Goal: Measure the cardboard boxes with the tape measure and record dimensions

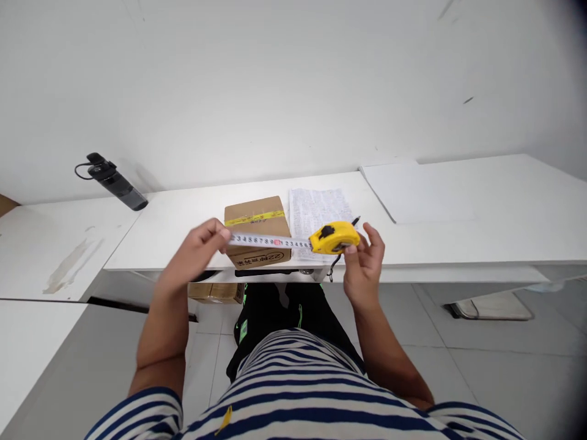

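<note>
My right hand point(364, 269) grips the yellow case of a tape measure point(337, 238), with a dark wrist cord hanging below it. From the case a white blade point(257, 241) with black numbers and one red mark stretches leftward. My left hand point(199, 247) pinches the free end of that blade between thumb and fingers. Behind the stretched blade sits a brown cardboard box point(257, 211) with yellow tape across its top and dark print on its front. Whether the blade touches the box, I cannot tell. Handwritten paper point(316, 205) lies right of the box, partly covered by the tape case.
A black bottle point(119, 183) leans in view at the left of the white desk point(183, 226). White sheets point(413, 192) lie on the right side. A pen tip point(356, 220) shows behind the tape case. Under the desk is another cardboard box point(217, 293).
</note>
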`<state>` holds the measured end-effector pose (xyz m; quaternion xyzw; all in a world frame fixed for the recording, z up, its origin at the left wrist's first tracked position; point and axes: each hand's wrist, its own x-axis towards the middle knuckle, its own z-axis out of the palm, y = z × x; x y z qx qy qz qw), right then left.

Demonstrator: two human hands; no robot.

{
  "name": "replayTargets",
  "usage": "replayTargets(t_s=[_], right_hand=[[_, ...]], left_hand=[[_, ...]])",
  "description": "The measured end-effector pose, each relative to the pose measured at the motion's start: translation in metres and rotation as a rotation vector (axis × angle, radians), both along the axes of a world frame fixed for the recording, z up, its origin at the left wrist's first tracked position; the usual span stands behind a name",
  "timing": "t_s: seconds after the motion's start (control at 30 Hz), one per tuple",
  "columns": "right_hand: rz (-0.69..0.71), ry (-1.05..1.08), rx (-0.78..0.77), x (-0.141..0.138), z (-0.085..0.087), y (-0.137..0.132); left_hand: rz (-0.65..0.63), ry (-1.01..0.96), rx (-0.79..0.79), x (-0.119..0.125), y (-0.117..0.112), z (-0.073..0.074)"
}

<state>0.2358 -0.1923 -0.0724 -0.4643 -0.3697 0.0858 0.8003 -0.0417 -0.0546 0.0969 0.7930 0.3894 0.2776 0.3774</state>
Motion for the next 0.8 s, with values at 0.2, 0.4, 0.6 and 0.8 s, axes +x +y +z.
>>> replayTargets(t_s=[0.2,0.4,0.6,0.8], right_hand=[[0.07,-0.232,0.003,-0.038,-0.012,-0.008],[0.101,-0.103,-0.084,-0.053,-0.019,-0.022],[0.286,0.469,-0.075,-0.047,-0.001,-0.019],[0.321,0.586,-0.127,-0.047,-0.007,-0.014]], left_hand=[[-0.112,0.18,0.161,0.046,-0.043,-0.014],[-0.45,0.384,0.361,0.069,-0.041,-0.024],[-0.297,0.626,0.61,0.08,-0.014,-0.03],[-0.08,0.563,0.466,0.043,0.036,-0.049]])
